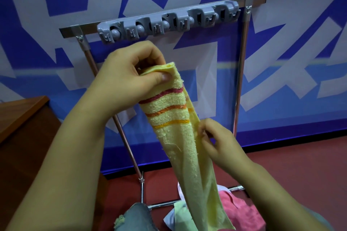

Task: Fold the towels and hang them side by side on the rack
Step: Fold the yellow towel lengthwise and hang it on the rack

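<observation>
— Towel status?

— Yellow towel (pixel 180 137) hangs lengthwise in front of the rack (pixel 169 22), not yet on it. My left hand (pixel 129 77) has its grip pinched on the doubled top edge so it drapes straight; my right hand (pixel 216 140) pinches the side edge to line up the layers.

— Fabric?

— Nubby terry, three woven stripes, frayed threads. More towels (pixel 236 210) lie on the floor.
</observation>
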Available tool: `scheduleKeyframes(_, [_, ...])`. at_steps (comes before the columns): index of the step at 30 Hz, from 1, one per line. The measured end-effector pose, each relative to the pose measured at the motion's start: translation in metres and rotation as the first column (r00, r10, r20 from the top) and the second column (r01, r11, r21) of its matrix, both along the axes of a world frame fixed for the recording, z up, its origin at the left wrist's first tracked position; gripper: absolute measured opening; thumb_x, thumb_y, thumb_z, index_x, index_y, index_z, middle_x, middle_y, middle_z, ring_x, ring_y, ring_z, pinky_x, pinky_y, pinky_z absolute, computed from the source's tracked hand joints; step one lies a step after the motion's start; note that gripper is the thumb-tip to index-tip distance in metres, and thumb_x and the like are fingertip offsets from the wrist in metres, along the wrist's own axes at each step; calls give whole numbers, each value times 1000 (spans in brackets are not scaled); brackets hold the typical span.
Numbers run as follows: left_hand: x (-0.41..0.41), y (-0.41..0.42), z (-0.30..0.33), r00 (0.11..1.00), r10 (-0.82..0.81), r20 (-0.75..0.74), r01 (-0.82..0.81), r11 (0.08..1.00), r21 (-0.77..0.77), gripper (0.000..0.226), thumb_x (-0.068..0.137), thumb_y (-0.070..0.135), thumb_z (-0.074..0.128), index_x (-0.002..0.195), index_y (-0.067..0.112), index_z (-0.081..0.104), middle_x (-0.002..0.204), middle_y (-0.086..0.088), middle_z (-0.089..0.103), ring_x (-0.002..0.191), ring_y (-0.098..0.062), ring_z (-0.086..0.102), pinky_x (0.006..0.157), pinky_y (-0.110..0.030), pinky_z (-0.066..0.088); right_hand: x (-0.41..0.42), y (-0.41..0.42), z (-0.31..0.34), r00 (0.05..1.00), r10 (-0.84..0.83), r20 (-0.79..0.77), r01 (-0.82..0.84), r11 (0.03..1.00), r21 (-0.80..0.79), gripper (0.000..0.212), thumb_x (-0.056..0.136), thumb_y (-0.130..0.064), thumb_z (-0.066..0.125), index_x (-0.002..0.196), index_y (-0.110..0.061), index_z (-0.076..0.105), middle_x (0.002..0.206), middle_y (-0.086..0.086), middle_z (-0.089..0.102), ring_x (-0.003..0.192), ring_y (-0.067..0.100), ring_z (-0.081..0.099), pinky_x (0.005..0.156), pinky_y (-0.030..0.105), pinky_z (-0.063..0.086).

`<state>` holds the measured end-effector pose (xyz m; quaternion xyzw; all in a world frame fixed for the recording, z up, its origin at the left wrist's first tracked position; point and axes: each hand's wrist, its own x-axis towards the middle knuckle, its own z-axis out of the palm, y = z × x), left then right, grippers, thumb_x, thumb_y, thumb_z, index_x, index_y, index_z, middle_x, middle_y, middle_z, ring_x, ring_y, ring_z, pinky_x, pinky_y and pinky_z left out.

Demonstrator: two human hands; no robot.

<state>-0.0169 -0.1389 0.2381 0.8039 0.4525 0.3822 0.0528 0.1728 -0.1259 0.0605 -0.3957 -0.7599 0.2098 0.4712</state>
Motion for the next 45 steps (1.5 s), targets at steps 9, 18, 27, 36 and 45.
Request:
scheduleKeyframes(9, [-3, -1, 8, 999, 29, 16, -30, 997, 67, 13, 80, 23, 68, 82, 32, 58, 80, 13, 61, 79, -4, 59, 65, -22, 52, 1, 2, -10, 994, 98, -41, -102, 989, -109, 15, 78, -29, 53, 88, -30, 65, 86, -20, 62, 84, 2, 61, 75, 10, 43])
scheduleKeyframes(18, [-7, 5, 9, 996, 77, 44, -80, 994, 71, 14, 81, 20, 70, 81, 30, 59, 81, 11, 61, 82, -6, 58, 68, -30, 53, -8, 4, -13, 1000, -28, -9, 28, 999, 38, 17, 78, -34, 55, 67, -26, 46, 63, -9, 47, 63, 8, 48, 62, 18, 39])
scheduleKeyframes(27, [-15, 10, 12, 995, 88, 53, -92, 994, 64, 13, 78, 23, 68, 83, 29, 57, 84, 9, 60, 83, -11, 59, 70, -36, 53, -11, 3, -12, 991, -90, -100, 86, 995, -53, 22, 69, -37, 48, 65, -16, 42, 66, 2, 49, 56, 14, 44, 56, 29, 41])
scheduleKeyframes(36, [-21, 8, 32, 998, -61, -29, 62, 998, 30, 12, 76, 28, 59, 85, 35, 57, 92, 14, 59, 85, -5, 59, 66, -12, 50, -9, 1, -3, 969, -112, -221, 81, 986, -147, 21, 74, -27, 62, 65, -24, 43, 68, -3, 57, 58, 9, 52, 58, 20, 43])
scheduleKeyframes(45, [-18, 12, 38, 998, -46, -39, 47, 998, 27, 11, 75, 29, 62, 87, 29, 60, 86, 10, 62, 82, -6, 60, 64, -14, 51, -13, 1, 5, 937, 131, -325, -245, 907, -341, 33, 83, 3, 60, 98, -24, 49, 69, -11, 59, 64, 6, 51, 64, 23, 43])
